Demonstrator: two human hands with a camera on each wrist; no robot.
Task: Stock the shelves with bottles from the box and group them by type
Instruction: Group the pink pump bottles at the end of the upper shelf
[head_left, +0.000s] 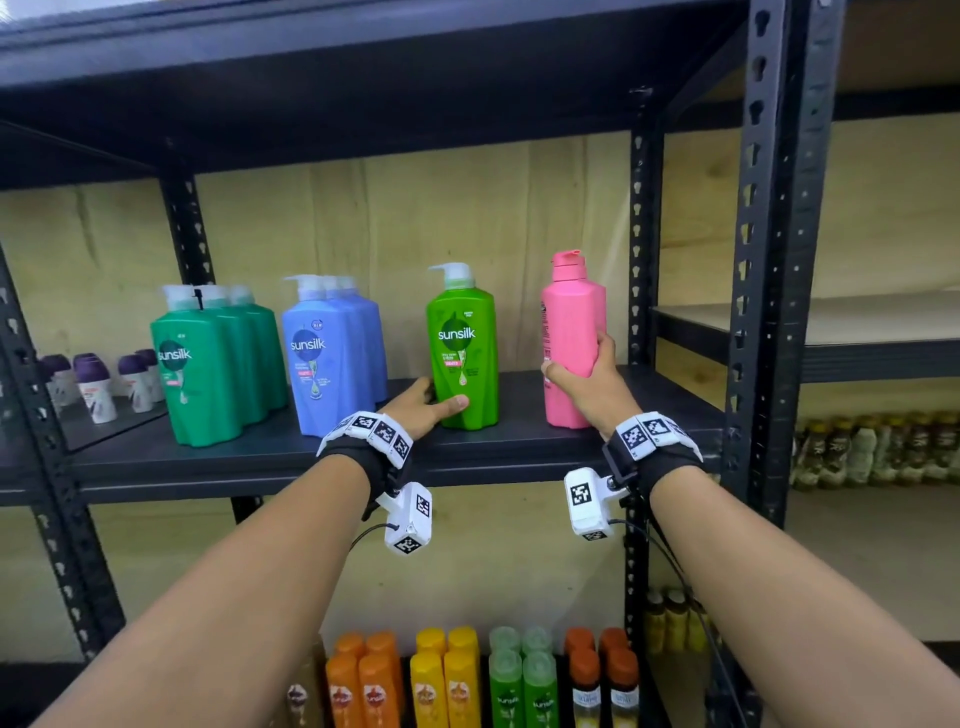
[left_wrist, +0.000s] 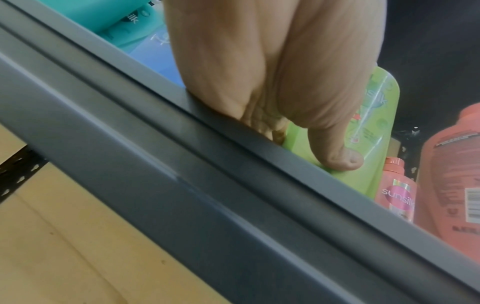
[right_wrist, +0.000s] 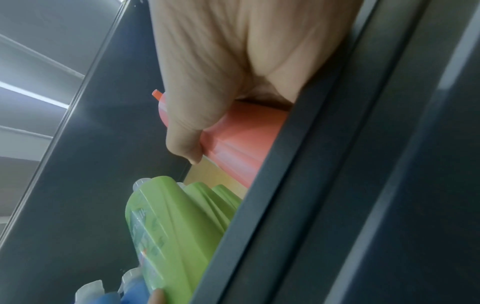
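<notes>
A light green Sunsilk pump bottle (head_left: 462, 338) stands upright on the black shelf board (head_left: 524, 415). My left hand (head_left: 428, 405) grips its base, thumb on the front (left_wrist: 337, 156), fingers round the left side. More light green bottles (right_wrist: 207, 197) line up behind it. A pink flip-cap bottle (head_left: 571, 312) stands upright to its right, label side turned away, and my right hand (head_left: 582, 371) grips its lower half (right_wrist: 241, 148). In the left wrist view a smaller-looking pink Sunsilk bottle (left_wrist: 397, 191) shows behind the held pink one (left_wrist: 454, 174).
Dark green pump bottles (head_left: 208, 364) and blue pump bottles (head_left: 332, 358) stand grouped at the left of the shelf. Purple-capped roll-ons (head_left: 98, 384) are farther left. A black upright post (head_left: 644, 260) stands close right of the pink bottle. Orange, yellow, green and brown bottles (head_left: 467, 680) fill the shelf below.
</notes>
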